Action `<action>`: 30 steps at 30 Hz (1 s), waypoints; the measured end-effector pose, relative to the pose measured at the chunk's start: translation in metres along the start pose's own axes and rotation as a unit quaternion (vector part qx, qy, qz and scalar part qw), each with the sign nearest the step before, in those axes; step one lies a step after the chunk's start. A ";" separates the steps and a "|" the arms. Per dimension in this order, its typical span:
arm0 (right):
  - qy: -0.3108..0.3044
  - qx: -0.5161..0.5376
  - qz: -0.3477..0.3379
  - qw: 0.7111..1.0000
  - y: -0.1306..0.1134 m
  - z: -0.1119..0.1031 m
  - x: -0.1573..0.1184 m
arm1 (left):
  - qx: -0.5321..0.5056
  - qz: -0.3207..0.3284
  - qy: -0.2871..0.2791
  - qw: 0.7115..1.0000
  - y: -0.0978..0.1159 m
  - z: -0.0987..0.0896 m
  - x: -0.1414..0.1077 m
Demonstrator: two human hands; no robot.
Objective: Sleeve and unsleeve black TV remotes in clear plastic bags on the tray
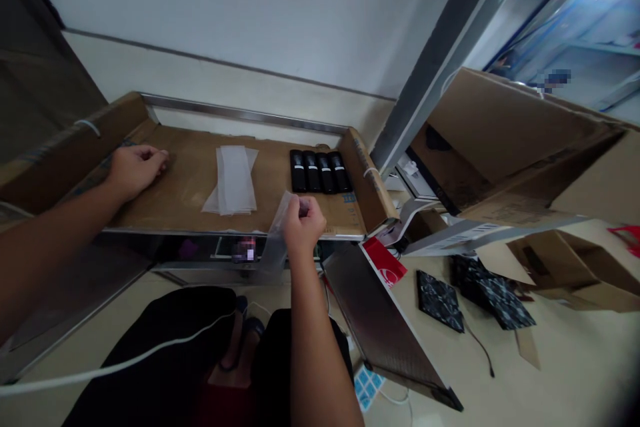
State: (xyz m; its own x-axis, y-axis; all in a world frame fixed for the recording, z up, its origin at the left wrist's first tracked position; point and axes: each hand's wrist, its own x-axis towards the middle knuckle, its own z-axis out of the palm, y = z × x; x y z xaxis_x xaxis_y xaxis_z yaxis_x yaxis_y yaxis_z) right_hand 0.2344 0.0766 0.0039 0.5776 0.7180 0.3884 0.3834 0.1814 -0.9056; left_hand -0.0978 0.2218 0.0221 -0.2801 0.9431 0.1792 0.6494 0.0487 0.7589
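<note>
My right hand [304, 221] is closed on a thin translucent plastic bag [274, 243], which hangs past the front edge of a cardboard-lined shelf [185, 197]. Over the shelf's left part, my left hand [137, 170] has its fingers curled closed; whatever they may hold is hidden. Between the hands lies a loose pile of flat translucent plastic bags [236, 180], some turned at an angle. Several black oblong devices [320, 172], each with a small white label, lie side by side at the shelf's right end, just beyond my right hand.
Cardboard walls [367, 177] flank the shelf. A large open cardboard box [520, 140] stands right of a metal post [440, 33]. Below are a tilted panel [385, 320], dark patterned packages [440, 300] on the floor and another box [575, 267]. A white cable [150, 352] crosses my lap.
</note>
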 end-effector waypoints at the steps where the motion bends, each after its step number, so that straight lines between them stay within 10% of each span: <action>1: 0.000 -0.012 0.001 1.000 -0.001 0.001 0.000 | 0.005 0.007 0.001 1.000 -0.001 0.000 0.001; 21: -0.028 0.086 0.045 0.995 -0.001 0.000 0.005 | -0.029 0.002 0.008 1.000 0.003 0.003 -0.001; 26: -0.110 0.170 0.069 0.977 -0.004 -0.006 0.008 | -0.166 0.079 0.161 0.970 0.050 -0.011 -0.087; 30: -0.196 0.207 0.109 0.952 -0.001 -0.020 0.018 | -0.114 0.238 0.000 0.965 0.099 0.009 -0.198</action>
State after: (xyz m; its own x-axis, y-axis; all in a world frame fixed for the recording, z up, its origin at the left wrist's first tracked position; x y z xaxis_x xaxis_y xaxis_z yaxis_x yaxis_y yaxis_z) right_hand 0.2590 0.0759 0.0158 0.2664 0.9498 0.1642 -0.0790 0.1913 -0.9783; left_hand 0.0288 0.0429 0.0561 0.0116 0.8410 0.5409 0.5326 -0.4631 0.7085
